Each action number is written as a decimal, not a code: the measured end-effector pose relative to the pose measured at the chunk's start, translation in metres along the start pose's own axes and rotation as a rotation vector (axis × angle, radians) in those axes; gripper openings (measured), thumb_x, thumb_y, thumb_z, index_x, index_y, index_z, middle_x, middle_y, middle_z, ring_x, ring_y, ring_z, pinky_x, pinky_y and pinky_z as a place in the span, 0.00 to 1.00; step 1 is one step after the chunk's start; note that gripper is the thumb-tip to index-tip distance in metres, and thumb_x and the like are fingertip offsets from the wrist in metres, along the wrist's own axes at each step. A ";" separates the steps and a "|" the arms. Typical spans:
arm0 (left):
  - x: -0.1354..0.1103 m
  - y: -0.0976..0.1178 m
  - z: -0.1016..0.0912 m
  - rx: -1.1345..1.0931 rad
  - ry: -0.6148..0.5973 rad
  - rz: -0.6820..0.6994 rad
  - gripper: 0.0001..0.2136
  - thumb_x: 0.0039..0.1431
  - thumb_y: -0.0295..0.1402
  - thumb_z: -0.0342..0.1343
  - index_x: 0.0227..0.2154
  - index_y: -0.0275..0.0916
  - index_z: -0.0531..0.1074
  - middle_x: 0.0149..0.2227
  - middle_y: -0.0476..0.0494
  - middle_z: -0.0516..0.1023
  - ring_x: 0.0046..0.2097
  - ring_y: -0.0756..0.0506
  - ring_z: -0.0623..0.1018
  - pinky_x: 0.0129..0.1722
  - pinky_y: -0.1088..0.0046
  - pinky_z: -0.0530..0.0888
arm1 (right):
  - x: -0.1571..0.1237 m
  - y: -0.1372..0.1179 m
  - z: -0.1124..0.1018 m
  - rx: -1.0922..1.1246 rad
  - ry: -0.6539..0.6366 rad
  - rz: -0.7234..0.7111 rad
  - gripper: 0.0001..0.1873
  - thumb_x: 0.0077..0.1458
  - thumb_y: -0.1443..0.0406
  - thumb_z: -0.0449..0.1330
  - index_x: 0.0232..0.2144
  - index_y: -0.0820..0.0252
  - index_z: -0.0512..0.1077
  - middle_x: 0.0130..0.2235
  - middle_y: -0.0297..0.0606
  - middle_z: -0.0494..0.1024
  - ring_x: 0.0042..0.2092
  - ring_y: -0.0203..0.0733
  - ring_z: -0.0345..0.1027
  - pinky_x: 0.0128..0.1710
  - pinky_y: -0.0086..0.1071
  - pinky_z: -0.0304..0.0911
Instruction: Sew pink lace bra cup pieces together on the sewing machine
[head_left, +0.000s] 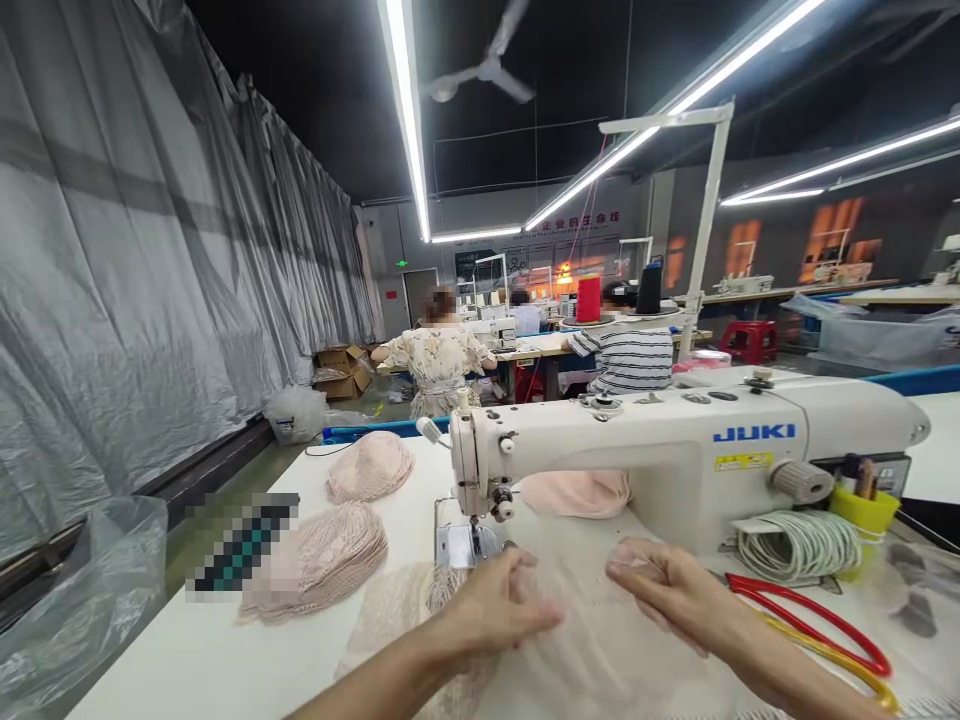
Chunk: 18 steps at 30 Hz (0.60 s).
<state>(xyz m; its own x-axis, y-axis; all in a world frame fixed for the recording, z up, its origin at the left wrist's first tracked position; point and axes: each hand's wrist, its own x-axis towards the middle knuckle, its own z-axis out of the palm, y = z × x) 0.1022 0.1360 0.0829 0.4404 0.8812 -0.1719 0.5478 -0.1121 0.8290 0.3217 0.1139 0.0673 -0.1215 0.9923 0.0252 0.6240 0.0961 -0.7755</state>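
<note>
A white JUKI sewing machine [675, 450] stands on the white table [187, 660] in front of me. Sheer pale pink fabric [592, 650] lies under and in front of its needle [474, 530]. My left hand [495, 605] pinches the fabric just right of the presser foot, fingers closed. My right hand [664, 590] grips the same fabric a little further right, fingers curled round it. Pink lace [397, 610] lies under my left forearm.
Stacks of pink lace pieces [322, 560] [371, 465] lie at the left of the table. A coil of white cord [799, 545], a yellow cup [862, 510] and red and yellow hoops [810, 620] sit at the right. Two people [439, 365] [630, 355] sew at tables behind.
</note>
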 end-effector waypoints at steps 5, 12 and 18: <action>0.045 -0.002 0.008 0.249 0.013 0.025 0.35 0.41 0.24 0.55 0.57 0.34 0.62 0.30 0.48 0.69 0.39 0.42 0.69 0.42 0.69 0.65 | 0.031 0.044 -0.005 -0.309 0.131 -0.026 0.12 0.57 0.60 0.51 0.23 0.57 0.64 0.16 0.24 0.62 0.17 0.32 0.57 0.19 0.26 0.51; 0.057 -0.007 0.022 0.533 -0.054 0.091 0.43 0.40 0.21 0.54 0.64 0.43 0.51 0.58 0.32 0.58 0.54 0.29 0.63 0.51 0.54 0.59 | 0.055 0.056 -0.018 -0.681 0.246 -0.141 0.04 0.54 0.68 0.58 0.33 0.55 0.73 0.35 0.38 0.79 0.34 0.48 0.74 0.30 0.37 0.63; 0.078 -0.031 0.040 0.394 -0.064 0.220 0.15 0.51 0.36 0.55 0.44 0.48 0.71 0.48 0.44 0.66 0.49 0.38 0.64 0.45 0.65 0.61 | 0.120 0.043 -0.028 -0.733 0.196 -0.254 0.12 0.62 0.61 0.58 0.46 0.60 0.70 0.47 0.39 0.73 0.44 0.41 0.70 0.44 0.41 0.67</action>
<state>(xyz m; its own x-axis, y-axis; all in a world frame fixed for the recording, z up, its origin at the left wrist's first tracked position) 0.1478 0.1895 0.0224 0.6134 0.7877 -0.0571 0.6592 -0.4708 0.5863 0.3556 0.2394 0.0551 -0.2326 0.9224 0.3082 0.9523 0.2804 -0.1206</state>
